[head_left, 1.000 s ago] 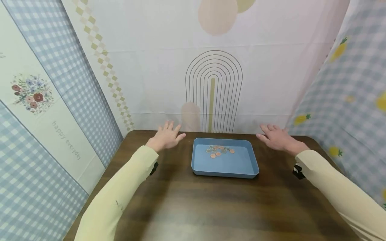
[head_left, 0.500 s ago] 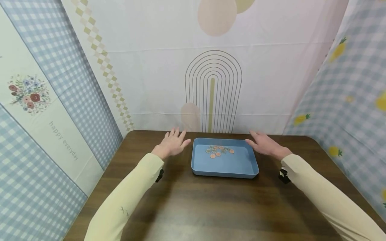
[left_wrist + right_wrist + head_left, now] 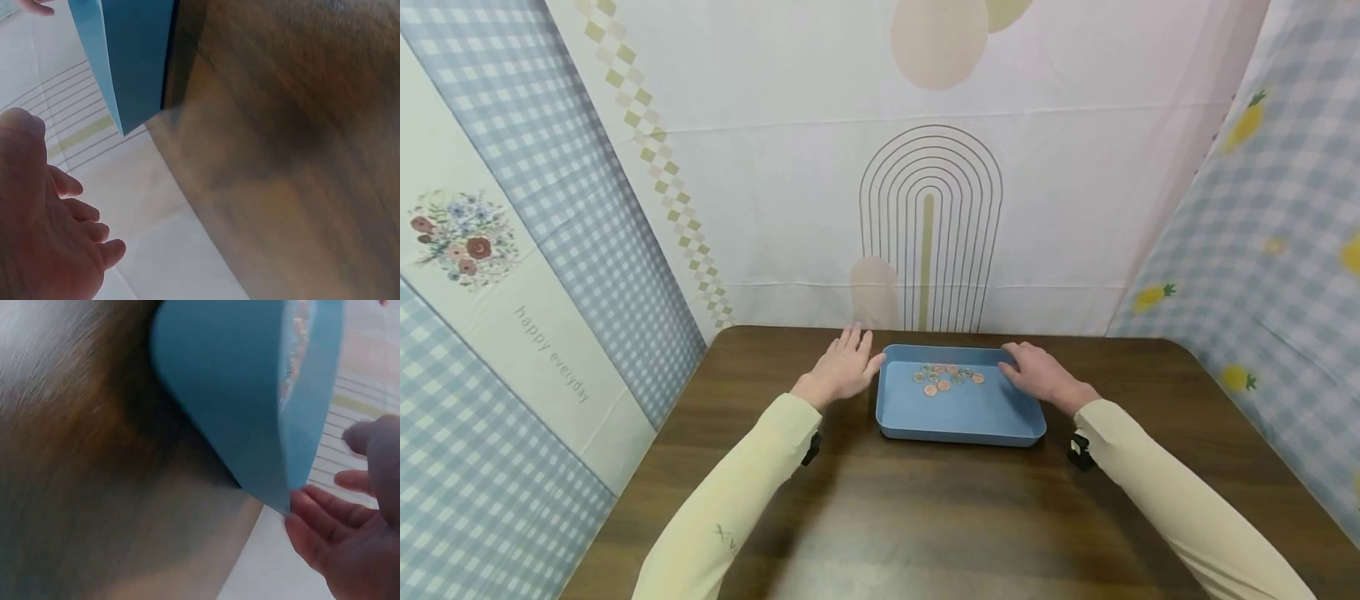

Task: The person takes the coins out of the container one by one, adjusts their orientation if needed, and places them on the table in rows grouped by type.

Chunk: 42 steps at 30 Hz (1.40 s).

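Note:
A shallow blue tray lies on the dark wooden table. Several coins, some copper-coloured and some duller, are grouped in its back half. My left hand hovers just left of the tray with fingers extended, the thumb close to the back left corner. In the left wrist view, a gap shows between that hand and the tray wall. My right hand reaches over the tray's right side, fingers slightly bent. The right wrist view has its fingertips right at the tray's rim.
The brown table extends in front of the tray and to both sides. Behind it hangs a white patterned cloth. Checked cloths, one on the left and one on the right, enclose the sides.
Both hands have moved inward toward the tray, the right one from beside it to over its right edge, the left one nearer its left edge. Tray and coins have stayed put.

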Motion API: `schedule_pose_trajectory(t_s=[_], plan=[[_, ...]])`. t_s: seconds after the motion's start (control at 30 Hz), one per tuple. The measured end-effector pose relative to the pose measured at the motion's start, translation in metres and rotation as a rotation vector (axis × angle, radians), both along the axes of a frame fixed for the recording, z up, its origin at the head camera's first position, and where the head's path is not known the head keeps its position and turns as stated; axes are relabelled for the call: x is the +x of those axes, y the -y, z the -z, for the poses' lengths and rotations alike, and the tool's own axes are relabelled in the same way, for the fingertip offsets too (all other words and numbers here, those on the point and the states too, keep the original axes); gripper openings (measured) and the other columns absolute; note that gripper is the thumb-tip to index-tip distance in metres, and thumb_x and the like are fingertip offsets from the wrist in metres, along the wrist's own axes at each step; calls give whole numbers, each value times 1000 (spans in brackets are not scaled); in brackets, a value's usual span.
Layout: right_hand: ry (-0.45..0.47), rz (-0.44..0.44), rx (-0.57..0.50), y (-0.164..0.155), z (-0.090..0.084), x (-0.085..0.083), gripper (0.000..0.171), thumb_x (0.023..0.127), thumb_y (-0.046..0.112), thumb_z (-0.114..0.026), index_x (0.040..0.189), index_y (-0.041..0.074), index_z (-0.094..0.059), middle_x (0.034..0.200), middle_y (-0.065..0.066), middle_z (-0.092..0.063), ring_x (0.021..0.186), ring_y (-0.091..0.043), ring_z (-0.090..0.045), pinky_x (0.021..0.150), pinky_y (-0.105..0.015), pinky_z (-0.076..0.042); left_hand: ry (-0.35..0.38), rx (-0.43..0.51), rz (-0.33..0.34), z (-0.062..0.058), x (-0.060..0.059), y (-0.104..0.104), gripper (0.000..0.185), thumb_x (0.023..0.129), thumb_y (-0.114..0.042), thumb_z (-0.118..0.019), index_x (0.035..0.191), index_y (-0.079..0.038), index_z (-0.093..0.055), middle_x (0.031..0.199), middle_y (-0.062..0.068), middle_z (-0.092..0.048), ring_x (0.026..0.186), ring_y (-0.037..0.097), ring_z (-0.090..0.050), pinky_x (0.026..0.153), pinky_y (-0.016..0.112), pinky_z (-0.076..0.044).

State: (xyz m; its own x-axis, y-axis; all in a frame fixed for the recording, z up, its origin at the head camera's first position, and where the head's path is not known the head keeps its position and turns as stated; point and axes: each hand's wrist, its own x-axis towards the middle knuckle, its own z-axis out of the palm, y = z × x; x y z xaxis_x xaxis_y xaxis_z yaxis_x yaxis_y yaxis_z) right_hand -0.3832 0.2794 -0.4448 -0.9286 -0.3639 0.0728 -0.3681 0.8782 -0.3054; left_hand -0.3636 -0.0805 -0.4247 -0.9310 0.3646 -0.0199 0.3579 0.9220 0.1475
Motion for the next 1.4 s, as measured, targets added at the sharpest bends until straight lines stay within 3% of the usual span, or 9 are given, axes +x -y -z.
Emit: schedule_pose_trajectory(t_s=[0.2, 0.33, 0.6, 0.9, 1.2, 1.4], plan=[[11, 2, -52, 10, 9, -3, 40, 97, 17, -57, 129, -7, -57, 99, -17, -65, 78, -22, -58, 64, -34, -51, -19, -21, 21, 10, 1, -8, 69, 106, -46, -19, 156, 1, -18, 164, 22, -10, 153, 36, -9, 124, 48, -18], [45, 2, -75, 16, 15, -4, 38, 97, 16, -56, 128, -6, -57, 93, -13, -64, 73, -18, -55, 60, -28, -45, -18, -33, 32, 16, 1, -12, 67, 106, -44, -20, 155, 2, -18, 164, 21, -12, 153, 36, -10, 124, 48, -18], [63, 11, -103, 31, 24, 6, 37, 95, 18, -59, 125, -4, -60, 85, -10, -65, 69, -16, -55, 58, -27, -45, -3, -38, 43, 25, 6, -15, 66, 106, -43, -18, 156, 0, -16, 166, 16, -7, 154, 30, -6, 125, 47, -16], [62, 60, -113, 40, 34, 19, 37, 97, 22, -60, 122, -4, -61, 86, -12, -67, 68, -16, -56, 58, -27, -45, -12, -43, 74, 36, 15, -16, 65, 106, -40, -21, 156, 1, -18, 165, 17, -9, 154, 32, -11, 124, 48, -18], [64, 84, -118, 43, 41, 23, 29, 96, 20, -61, 116, -1, -65, 86, -10, -68, 69, -15, -57, 58, -27, -47, -8, -76, 77, 47, 19, -18, 64, 106, -40, -22, 155, 1, -19, 165, 19, -12, 154, 32, -10, 125, 45, -17], [54, 94, -113, 44, 42, 23, 29, 96, 22, -62, 115, 0, -67, 89, -10, -69, 69, -16, -57, 58, -27, -46, -8, -98, 92, 47, 20, -18, 64, 106, -40, -21, 155, 1, -19, 165, 19, -12, 154, 30, -9, 125, 44, -16]])
